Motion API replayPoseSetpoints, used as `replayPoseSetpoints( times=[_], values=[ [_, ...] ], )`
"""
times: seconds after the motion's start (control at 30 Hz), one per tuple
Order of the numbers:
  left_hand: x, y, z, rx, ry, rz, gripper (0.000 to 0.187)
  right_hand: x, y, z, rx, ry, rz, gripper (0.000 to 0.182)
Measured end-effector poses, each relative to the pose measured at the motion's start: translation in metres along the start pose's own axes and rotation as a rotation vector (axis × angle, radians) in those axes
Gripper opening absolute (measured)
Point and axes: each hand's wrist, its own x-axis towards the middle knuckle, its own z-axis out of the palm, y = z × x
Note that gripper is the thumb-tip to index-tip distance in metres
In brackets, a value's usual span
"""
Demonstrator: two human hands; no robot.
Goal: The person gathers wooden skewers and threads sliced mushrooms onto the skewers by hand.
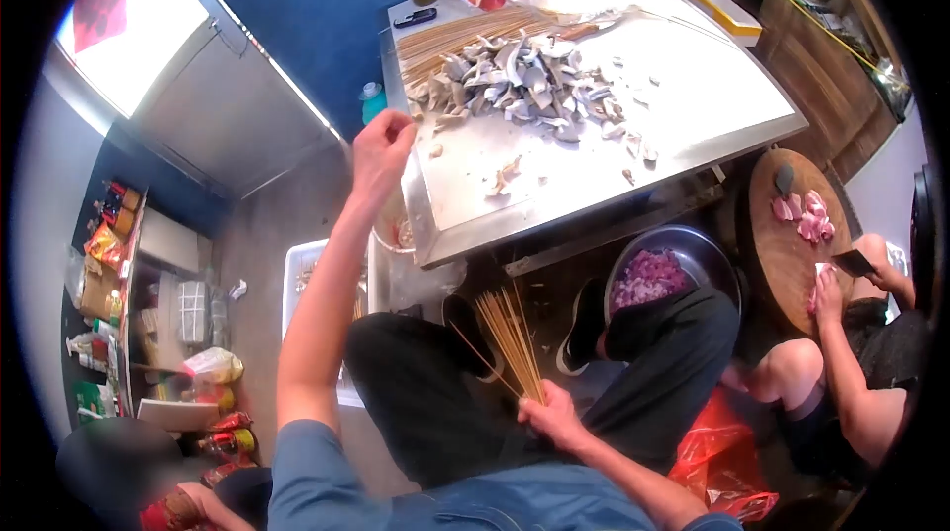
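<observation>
My right hand (554, 415) is closed around the lower ends of a bundle of bamboo skewers (510, 338), held over my lap. One skewer slants away from the bundle to the left. My left hand (383, 157) is raised at the table's left edge, its fingers pinched together. Whether anything is between them is hidden. Beside it, a heap of torn grey-white pieces, apparently mushrooms (534, 81), lies on the metal-edged table (475, 219). More long skewers (426, 56) lie behind the heap.
Left of my legs is a white tray (294, 284). A metal bowl (727, 269) holds pink-purple chopped pieces. At right, a person's hand (829, 298) steadies meat on a round chopping board (777, 269), a cleaver (853, 263) beside it. Another person sits lower left.
</observation>
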Motion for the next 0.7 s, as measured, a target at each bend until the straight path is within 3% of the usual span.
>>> replayPoseSetpoints(
  times=[0.03,0.1,0.2,0.27,0.33,0.4,0.6,0.7],
  values=[
    [0.011,0.003,0.014,0.0,-0.007,0.005,0.011,0.001,0.002,-0.001,0.029,-0.001,0.0,0.018],
    [0.032,0.005,0.038,0.167,0.028,0.197,0.01,0.002,0.002,-0.004,0.041,0.0,0.0,0.018],
    [0.062,-0.009,0.064,0.355,0.082,0.217,0.015,0.004,0.005,-0.005,0.116,-0.022,0.006,0.018],
    [0.076,-0.019,0.073,0.418,0.063,0.133,0.022,0.008,0.009,-0.005,0.149,-0.024,-0.021,0.015],
    [0.086,-0.025,0.08,0.471,-0.036,-0.092,0.024,0.01,0.01,-0.005,0.179,-0.025,-0.05,0.013],
    [0.088,-0.027,0.083,0.469,-0.025,-0.129,0.025,0.011,0.01,-0.005,0.186,-0.024,-0.075,0.012],
    [0.072,-0.005,0.06,-0.081,-0.011,-0.165,0.015,0.007,0.0,-0.007,0.059,-0.031,0.0,0.017],
    [0.064,-0.001,0.049,-0.188,-0.051,-0.207,0.007,0.006,0.0,-0.005,0.099,-0.049,-0.018,0.017]
  ],
)
